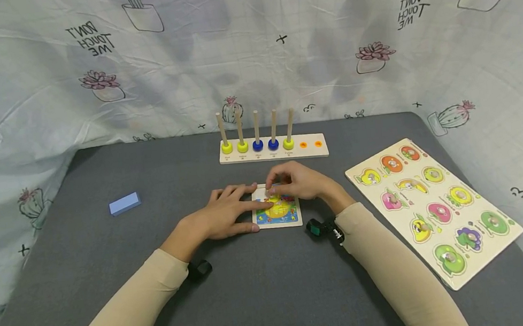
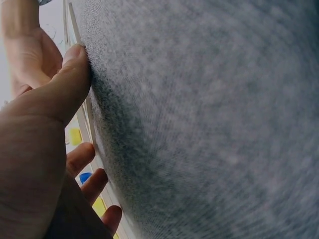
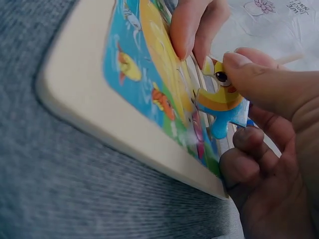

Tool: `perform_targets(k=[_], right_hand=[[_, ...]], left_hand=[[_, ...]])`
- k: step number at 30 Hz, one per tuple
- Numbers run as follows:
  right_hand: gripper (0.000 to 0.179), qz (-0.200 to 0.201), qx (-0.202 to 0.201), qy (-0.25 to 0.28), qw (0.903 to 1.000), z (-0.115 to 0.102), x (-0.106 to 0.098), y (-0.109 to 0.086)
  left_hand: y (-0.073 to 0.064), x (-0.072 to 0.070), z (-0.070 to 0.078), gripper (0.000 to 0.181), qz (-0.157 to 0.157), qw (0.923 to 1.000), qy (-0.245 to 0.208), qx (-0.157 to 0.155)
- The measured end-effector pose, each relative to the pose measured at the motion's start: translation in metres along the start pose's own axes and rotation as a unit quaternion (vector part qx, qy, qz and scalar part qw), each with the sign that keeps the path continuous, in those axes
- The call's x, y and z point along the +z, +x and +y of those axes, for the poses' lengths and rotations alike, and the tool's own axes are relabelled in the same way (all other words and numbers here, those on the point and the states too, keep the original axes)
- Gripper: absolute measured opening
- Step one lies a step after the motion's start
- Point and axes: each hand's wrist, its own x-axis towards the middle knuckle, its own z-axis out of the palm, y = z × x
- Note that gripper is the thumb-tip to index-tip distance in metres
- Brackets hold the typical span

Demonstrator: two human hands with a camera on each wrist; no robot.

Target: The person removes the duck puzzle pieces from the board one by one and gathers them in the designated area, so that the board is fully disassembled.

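Note:
A small jigsaw puzzle in a pale wooden frame [image 3: 70, 64] lies flat on the grey table. Its picture shows a yellow figure on blue water with small fish. My right hand [image 1: 301, 181] pinches a jigsaw piece [image 3: 227, 98] between thumb and fingers, over the far part of the puzzle. Yellow, with a black eye and a blue tab, this piece is tilted up from the board. My left hand [image 1: 226, 214] rests at the puzzle's left side with fingers spread. Its thumb touches the near left corner, and its index finger reaches across the picture.
Behind the puzzle stands a peg board [image 1: 272, 153] with upright sticks and yellow and blue rings. At the right lies a wooden fruit puzzle board [image 1: 422, 209] with knobbed pieces. A blue block [image 1: 124, 204] is at the left. A printed cloth hangs beyond the table.

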Motion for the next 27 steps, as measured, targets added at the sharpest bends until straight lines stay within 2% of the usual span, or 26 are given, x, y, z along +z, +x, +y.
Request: perform_targets(k=[7, 12, 18, 27], right_hand=[[0.013, 0.013, 0.002, 0.019, 0.9997, -0.001, 0.001, -0.002], [0.012, 0.039, 0.003, 0.027, 0.9989, 0.000, 0.001, -0.005], [0.015, 0.066, -0.028, 0.048, 0.9963, 0.002, 0.001, -0.008], [0.016, 0.065, -0.038, 0.076, 0.9943, -0.007, 0.001, -0.011]], left_hand=[[0.000, -0.001, 0.000, 0.061, 0.001, 1.0000, -0.003, -0.003], [0.001, 0.000, 0.000, 0.061, 0.000, 1.0000, -0.002, -0.003], [0.001, 0.001, 0.000, 0.061, 0.003, 1.0000, -0.005, -0.001], [0.001, 0.001, 0.000, 0.061, 0.005, 0.9999, -0.009, -0.004]])
